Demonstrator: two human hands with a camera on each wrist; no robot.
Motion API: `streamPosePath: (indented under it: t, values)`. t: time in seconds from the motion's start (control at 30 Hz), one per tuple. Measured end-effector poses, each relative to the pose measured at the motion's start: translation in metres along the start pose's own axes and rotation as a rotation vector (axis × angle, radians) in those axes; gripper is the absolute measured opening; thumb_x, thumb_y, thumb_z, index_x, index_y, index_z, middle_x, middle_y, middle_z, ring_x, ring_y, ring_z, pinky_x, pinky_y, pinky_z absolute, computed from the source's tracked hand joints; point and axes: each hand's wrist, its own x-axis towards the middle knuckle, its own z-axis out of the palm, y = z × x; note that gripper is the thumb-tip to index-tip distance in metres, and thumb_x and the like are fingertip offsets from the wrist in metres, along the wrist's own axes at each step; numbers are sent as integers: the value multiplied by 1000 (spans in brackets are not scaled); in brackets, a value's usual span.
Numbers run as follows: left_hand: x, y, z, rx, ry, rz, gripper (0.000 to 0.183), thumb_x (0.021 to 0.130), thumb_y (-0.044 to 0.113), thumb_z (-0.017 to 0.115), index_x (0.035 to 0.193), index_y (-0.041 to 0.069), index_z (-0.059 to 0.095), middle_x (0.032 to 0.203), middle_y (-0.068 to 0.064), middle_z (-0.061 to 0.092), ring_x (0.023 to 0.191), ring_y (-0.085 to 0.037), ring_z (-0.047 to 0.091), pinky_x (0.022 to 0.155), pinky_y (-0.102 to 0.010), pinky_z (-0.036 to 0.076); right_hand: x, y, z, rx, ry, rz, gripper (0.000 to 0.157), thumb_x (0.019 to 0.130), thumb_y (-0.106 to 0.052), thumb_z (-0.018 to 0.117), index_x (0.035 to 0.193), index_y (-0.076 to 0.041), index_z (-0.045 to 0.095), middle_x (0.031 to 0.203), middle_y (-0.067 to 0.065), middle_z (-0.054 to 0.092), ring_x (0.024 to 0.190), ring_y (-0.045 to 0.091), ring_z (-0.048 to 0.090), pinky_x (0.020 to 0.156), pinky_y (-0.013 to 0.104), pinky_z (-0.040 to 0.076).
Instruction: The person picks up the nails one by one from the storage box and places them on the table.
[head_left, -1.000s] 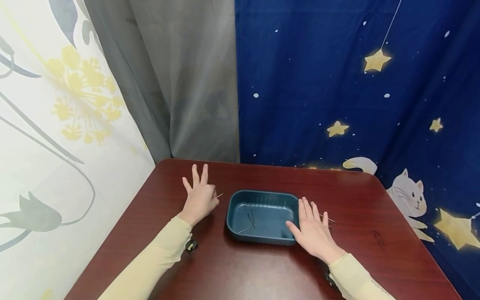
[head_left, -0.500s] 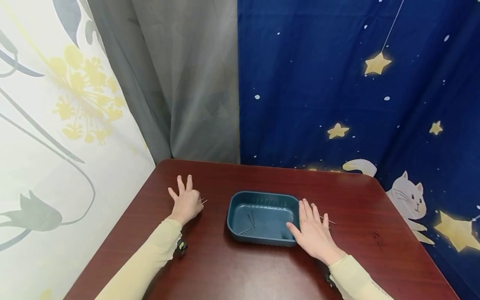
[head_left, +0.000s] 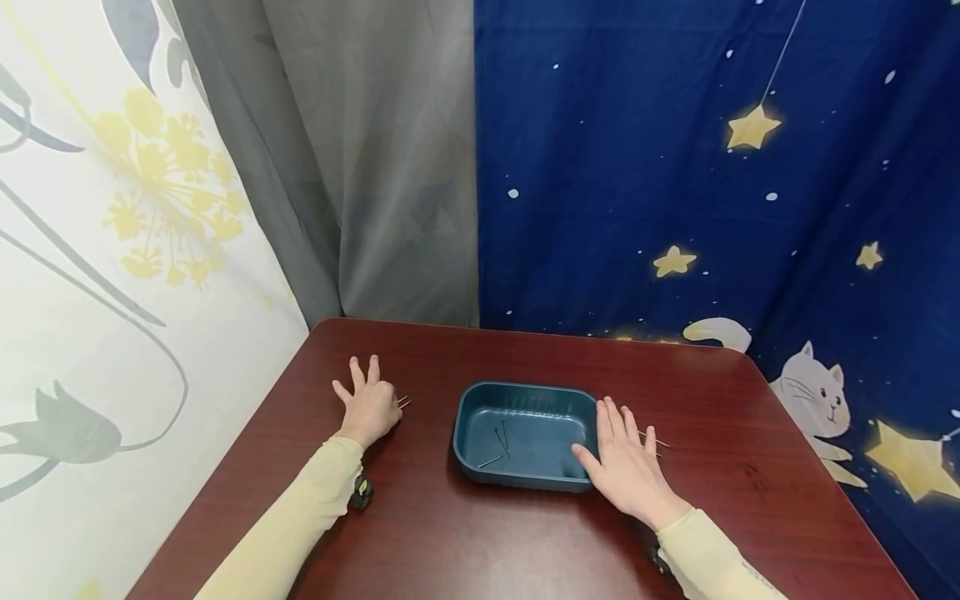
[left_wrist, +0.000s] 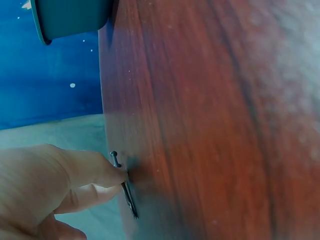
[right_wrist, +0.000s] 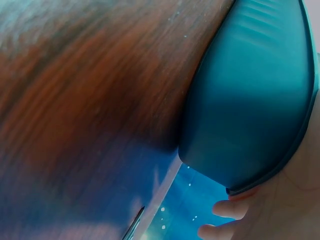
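My left hand is low over the left part of the table, its other fingers raised. Thumb and finger pinch thin dark nails, whose round heads show above the fingertips in the left wrist view. To the right sits a dark teal rectangular tray with several nails lying inside it. My right hand rests on the tray's right end, fingers straight along the rim and thumb over the inside. In the right wrist view, its palm lies against the tray's rim.
Beyond the right hand, more thin nails lie on the reddish-brown table, partly hidden by its fingers. Grey and blue star-patterned curtains hang behind the table, and a white patterned curtain at the left.
My left hand has moved left and lower, away from the tray, with one nail in its fingers at first and two ends showing now. The right hand and the tray have stayed in place.
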Motion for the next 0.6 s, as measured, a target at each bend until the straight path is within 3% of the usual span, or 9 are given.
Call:
streamPosePath:
  t: [0.6]
  values:
    - [1,-1,2,-17,-1,-16,18,68,18,75,55,20,62,148,-26,17,134,-48,-11,88,-78,-3,0,0,0,2,-6,6,89,85,-66,40,148,-12,8,154,8,11,138,37,11,98,69,6]
